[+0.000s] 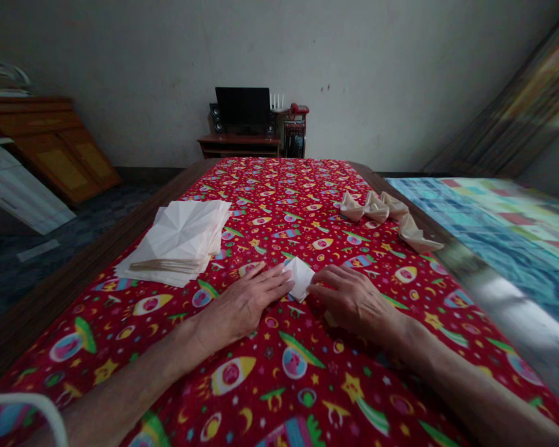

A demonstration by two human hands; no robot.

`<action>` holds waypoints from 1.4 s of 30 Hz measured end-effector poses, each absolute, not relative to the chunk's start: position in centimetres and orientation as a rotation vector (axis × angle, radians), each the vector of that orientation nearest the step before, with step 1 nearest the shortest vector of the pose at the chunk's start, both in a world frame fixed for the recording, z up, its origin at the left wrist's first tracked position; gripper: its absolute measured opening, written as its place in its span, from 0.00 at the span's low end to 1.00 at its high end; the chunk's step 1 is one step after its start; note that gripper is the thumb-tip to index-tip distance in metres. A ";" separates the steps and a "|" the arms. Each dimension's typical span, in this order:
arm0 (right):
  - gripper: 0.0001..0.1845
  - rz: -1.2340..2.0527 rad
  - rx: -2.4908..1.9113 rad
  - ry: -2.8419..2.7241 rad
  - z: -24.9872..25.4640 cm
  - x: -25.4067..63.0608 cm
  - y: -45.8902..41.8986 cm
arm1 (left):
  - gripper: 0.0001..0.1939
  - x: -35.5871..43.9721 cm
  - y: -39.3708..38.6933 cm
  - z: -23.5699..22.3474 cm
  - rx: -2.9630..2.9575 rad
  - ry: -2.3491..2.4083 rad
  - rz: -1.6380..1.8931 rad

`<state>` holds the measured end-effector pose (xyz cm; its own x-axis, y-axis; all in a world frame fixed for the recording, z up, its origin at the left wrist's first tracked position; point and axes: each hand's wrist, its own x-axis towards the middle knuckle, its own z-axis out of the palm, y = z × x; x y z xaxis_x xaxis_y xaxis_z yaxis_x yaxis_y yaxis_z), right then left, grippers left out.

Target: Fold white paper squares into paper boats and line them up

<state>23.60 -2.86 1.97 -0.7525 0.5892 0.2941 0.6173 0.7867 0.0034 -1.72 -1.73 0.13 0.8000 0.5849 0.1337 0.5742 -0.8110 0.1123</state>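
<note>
Fingers (276, 280) of the left hand (245, 302) lie outstretched and open, tips on the left edge of the small folded paper (300, 278); the right hand's (354, 299) curl at its right edge, their grip unclear. It sits between both, neither clearly nearer, corners pointing roughly toward and away from the person, on the red cloth (272, 394) over the desk (108, 256).

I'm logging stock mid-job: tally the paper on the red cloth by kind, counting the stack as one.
Stack of creased sheets: 1
Small folded diamond: 1
Pointed folded shapes: 4
Total: 6
</note>
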 end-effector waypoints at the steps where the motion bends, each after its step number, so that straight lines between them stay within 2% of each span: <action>1: 0.11 -0.185 -0.919 -2.643 1.9 23.6 -2.9 | 0.33 -1.6 -1.8 0.2 2.919 0.918 0.235; 5: 0.13 -0.258 -0.875 -2.443 1.7 23.0 -3.1 | 0.32 -1.0 -2.3 0.5 2.917 0.857 0.224; 9: 0.12 -0.178 -0.759 -2.575 1.2 22.2 -3.3 | 0.32 -1.0 -2.5 0.4 2.935 0.848 0.233; 14: 0.12 -0.155 -0.847 -2.605 0.3 22.6 -3.0 | 0.32 -1.6 -2.3 0.2 2.946 0.896 0.252; 21: 0.12 -0.129 -0.866 -2.552 0.2 23.1 -2.6 | 0.12 -1.5 -0.8 0.1 2.916 0.933 0.698; 24: 0.16 -0.103 -0.843 -2.551 0.5 23.0 -2.3 | 0.09 -1.1 -0.1 0.4 2.889 0.838 0.793; 34: 0.07 -0.007 -0.820 -2.578 0.9 23.0 -1.9 | 0.09 -0.8 0.5 0.9 3.004 0.846 0.618; 37: 0.07 0.006 -0.822 -2.569 0.9 22.9 -1.9 | 0.09 -0.7 0.7 0.8 3.052 0.874 0.596; 42: 0.10 0.060 -0.802 -2.523 0.7 22.9 -1.6 | 0.08 -0.4 0.9 0.5 2.978 0.851 0.780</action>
